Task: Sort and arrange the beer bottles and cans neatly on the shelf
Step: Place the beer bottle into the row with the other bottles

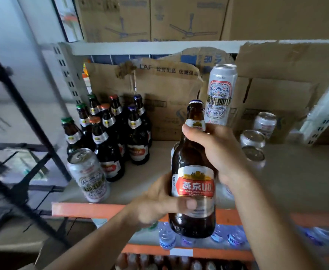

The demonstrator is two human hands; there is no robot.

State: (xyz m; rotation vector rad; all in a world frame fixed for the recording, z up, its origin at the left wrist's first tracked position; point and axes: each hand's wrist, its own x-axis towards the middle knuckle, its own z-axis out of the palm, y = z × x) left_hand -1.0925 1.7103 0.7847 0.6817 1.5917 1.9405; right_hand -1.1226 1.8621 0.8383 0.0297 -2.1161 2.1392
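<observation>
Now holding the bottle [188, 152] upright before the shelf [81, 209] edge.
Wrapping left hand [156, 203], blurred, seemingly round label, right hand [218, 149] round neck; aiming beside grouped bottles [109, 133], skirting the lone can [88, 174].

- Held bottle [193, 180]: dark brown glass, blue cap, silver label with a red band.
- Tall can [219, 94]: silver-white, blue-and-red ornamental pattern.
- Grouped bottles [134, 133]: brown glass; green, orange and blue caps.
- Shelf edge [85, 209]: orange.
- Cardboard [159, 90]: tan, dark print.
</observation>
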